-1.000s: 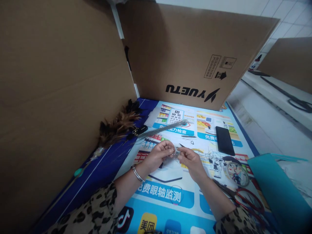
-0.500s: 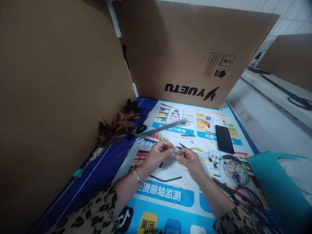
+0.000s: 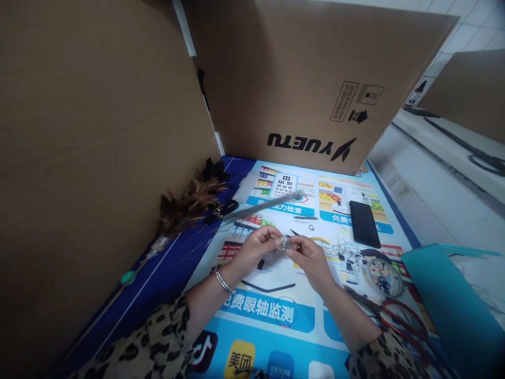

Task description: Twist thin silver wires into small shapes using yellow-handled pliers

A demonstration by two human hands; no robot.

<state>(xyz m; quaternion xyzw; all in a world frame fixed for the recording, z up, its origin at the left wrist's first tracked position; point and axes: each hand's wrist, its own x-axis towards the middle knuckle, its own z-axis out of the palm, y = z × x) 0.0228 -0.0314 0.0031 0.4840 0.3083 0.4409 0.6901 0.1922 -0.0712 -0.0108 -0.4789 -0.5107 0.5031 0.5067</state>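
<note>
Both hands meet above the printed table cover, fingertips close together around a small piece of bent silvery wire. My left hand pinches its left side, thumb against the fingers. On the other side, my right hand grips it between thumb and fingers. The wire's exact shape is too small to make out. Just beyond the fingers lies a tool with a dark pointed tip and a yellow handle, partly hidden by my right hand. A tiny wire loop and short straight wires lie behind it.
A bundle of long thin wires lies farther back. To the right are a black phone, a round clear dish, red-handled scissors and a teal box. Cardboard and a feather duster border the left and back.
The fingers of my right hand have shifted slightly on the wire piece, which now shows more between the fingertips. My left hand stays nearly in place. The view has tilted very slightly.
</note>
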